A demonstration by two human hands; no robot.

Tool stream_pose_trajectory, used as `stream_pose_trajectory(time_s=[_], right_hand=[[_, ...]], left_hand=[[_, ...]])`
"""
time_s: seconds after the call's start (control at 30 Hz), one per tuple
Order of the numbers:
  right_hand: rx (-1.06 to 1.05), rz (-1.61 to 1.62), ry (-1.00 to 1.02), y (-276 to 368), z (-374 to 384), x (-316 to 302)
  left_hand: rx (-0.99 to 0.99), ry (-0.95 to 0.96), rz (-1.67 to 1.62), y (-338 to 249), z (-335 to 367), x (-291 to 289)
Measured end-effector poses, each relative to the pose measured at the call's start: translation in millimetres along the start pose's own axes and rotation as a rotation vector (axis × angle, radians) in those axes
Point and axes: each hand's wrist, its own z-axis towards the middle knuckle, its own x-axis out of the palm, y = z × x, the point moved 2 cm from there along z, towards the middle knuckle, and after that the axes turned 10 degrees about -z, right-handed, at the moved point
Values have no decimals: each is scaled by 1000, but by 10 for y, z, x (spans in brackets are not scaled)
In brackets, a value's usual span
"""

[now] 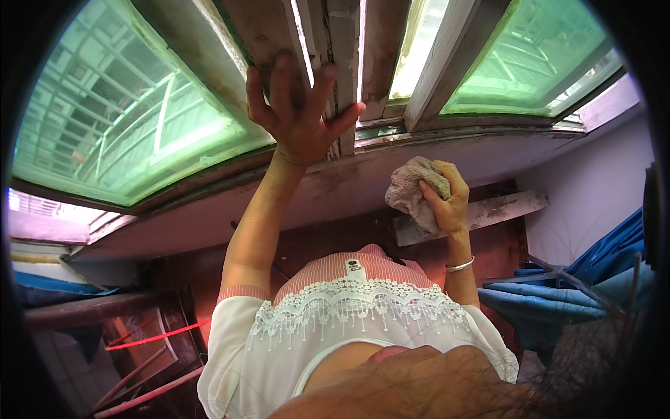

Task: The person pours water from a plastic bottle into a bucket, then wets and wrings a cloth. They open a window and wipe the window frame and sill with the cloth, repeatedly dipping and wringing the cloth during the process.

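Note:
My left hand [299, 119] is raised against the wooden window frame [276, 35], its fingers spread, and it holds nothing. Whether the palm presses on the wood or hovers just in front of it, I cannot tell. In my right hand [450, 197] is a crumpled grey-brown cleaning rag [413, 190], bunched up and gripped between thumb and fingers. The rag hangs below the window ledge, apart from the glass. On either side of the frame are a left window pane [132, 105] and a right window pane [523, 63], both greenish.
A pale plank [499, 213] lies beyond my right wrist, near the white wall [586, 167]. Blue cloth [558, 300] hangs over metal bars at the right. Dark wooden furniture [153, 349] with red rods stands at the lower left. The window sill [230, 171] runs across in front of me.

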Motion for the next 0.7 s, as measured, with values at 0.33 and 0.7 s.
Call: stream_pose_trajectory(time_s=[0.33,0.7], right_hand=[[5,-64,342,-67,73,-42],[133,-42,529,-489,-536,316]], left_hand=[[30,12,1,28,-35,29],[118,-16,43,45,34,27]])
